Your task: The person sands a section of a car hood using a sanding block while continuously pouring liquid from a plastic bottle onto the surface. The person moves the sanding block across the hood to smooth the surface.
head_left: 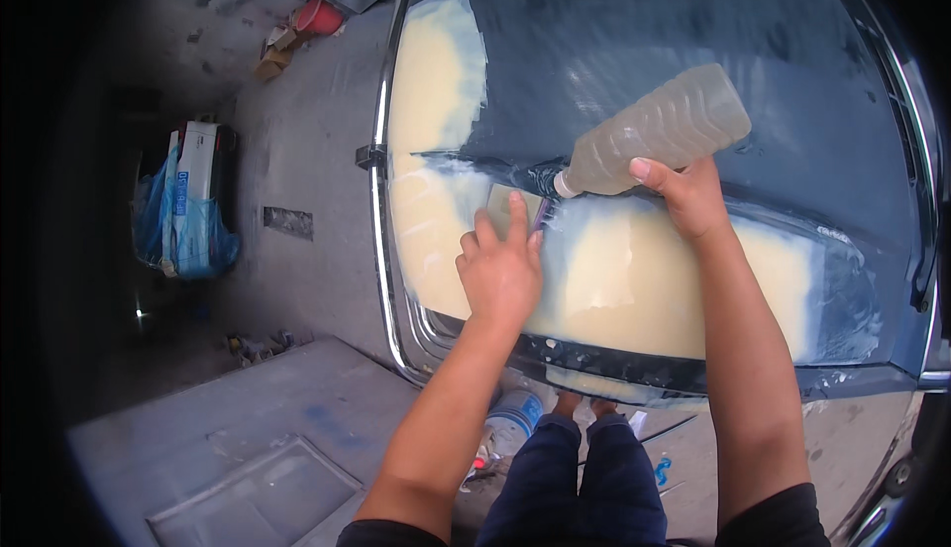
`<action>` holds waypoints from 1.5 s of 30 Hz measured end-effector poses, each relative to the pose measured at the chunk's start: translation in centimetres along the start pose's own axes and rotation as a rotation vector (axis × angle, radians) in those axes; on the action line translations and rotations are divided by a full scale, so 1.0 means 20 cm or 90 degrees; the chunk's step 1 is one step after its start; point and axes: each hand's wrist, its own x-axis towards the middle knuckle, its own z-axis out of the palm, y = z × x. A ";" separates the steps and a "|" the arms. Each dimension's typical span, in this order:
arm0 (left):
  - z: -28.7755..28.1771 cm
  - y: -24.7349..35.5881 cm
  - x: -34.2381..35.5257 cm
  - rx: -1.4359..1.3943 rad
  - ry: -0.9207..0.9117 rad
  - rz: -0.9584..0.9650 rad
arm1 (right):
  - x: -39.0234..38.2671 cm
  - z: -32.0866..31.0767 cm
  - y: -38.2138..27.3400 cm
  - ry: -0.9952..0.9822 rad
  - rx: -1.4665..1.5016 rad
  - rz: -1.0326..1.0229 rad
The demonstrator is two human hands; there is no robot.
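- Grey scuffed floor (pixel 332 131) fills the left side, with the dark car panel (pixel 644 22) taking up most of the rest.
- Far left: a loose flat panel (pixel 228 428) lies lower down, and above it there's a long box (pixel 201 175) half wrapped in blue plastic (pixel 152 215). Red tub (pixel 319 18) up near the top.
- Shiny trim (pixel 378 131) runs down the car panel's left edge. Just inside it, one cream patch (pixel 433 76) sits toward the far left corner and another (pixel 421 240) toward the near left corner.
- Next is the left hand (pixel 502 274), palm down, fingers fanned out over a pale pad (pixel 501 196) with a purple side. Can't tell if the thumb is pinching it or just resting there. The pad's on the car panel, nearer the left edge than the right.
- Beyond the near edge, a bucket (pixel 515 415) is on the ground, next to the person's dark trousers (pixel 575 483).
- Big wide cream patch (pixel 614 260) along that near edge, wet-looking.
- Cloudy plastic bottle (pixel 659 129) over the middle, tipped, mouth low and just beside the pad. Can't tell if anything's pouring.
- Right hand (pixel 693 200) has it properly gripped, closed around its side, thumb on top.
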 end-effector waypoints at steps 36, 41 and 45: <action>-0.04 -0.05 0.08 0.030 -0.029 -0.018 | 0.01 0.00 0.00 -0.002 0.002 -0.006; -0.07 -0.36 0.37 -0.001 -0.101 -0.195 | 0.01 0.02 -0.01 -0.012 -0.003 -0.014; -0.03 -0.06 0.08 0.005 -0.016 -0.042 | 0.01 0.00 -0.01 -0.014 0.017 0.001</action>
